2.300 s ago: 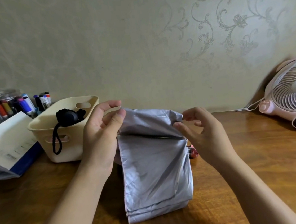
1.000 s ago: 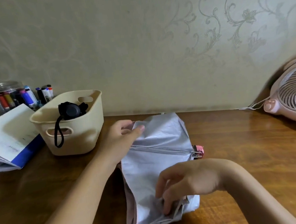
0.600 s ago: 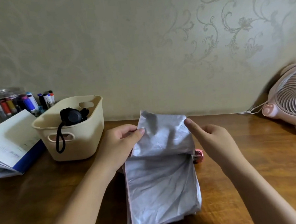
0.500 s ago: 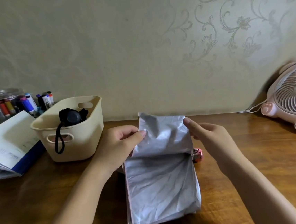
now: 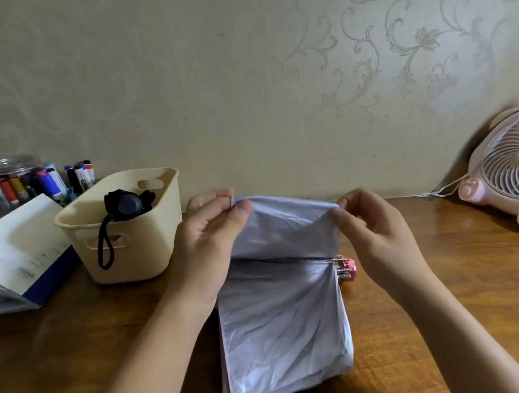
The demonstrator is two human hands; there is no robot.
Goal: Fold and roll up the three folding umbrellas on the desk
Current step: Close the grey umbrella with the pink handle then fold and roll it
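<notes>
A folding umbrella (image 5: 283,330) with silver-grey lining and a pink edge lies on the wooden desk (image 5: 454,320), its flaps stacked flat toward me. A thin metal rib crosses it and ends at a pink cap (image 5: 347,268) on the right. My left hand (image 5: 205,242) pinches the top left corner of the upper flap between thumb and fingers. My right hand (image 5: 372,226) pinches the top right corner. The flap is stretched between both hands above the desk. A black folded umbrella (image 5: 126,204) with a wrist strap stands in the cream basket (image 5: 131,256).
The cream basket stands at the left near the wall. Left of it lie an open book (image 5: 13,255) and a jar of markers (image 5: 25,184). A pink desk fan (image 5: 515,168) stands at the far right with its cable along the wall.
My right hand left the lower edge of the fabric and rose to the top right corner. Both hands now hold a flap stretched wider and lower than half a second ago.
</notes>
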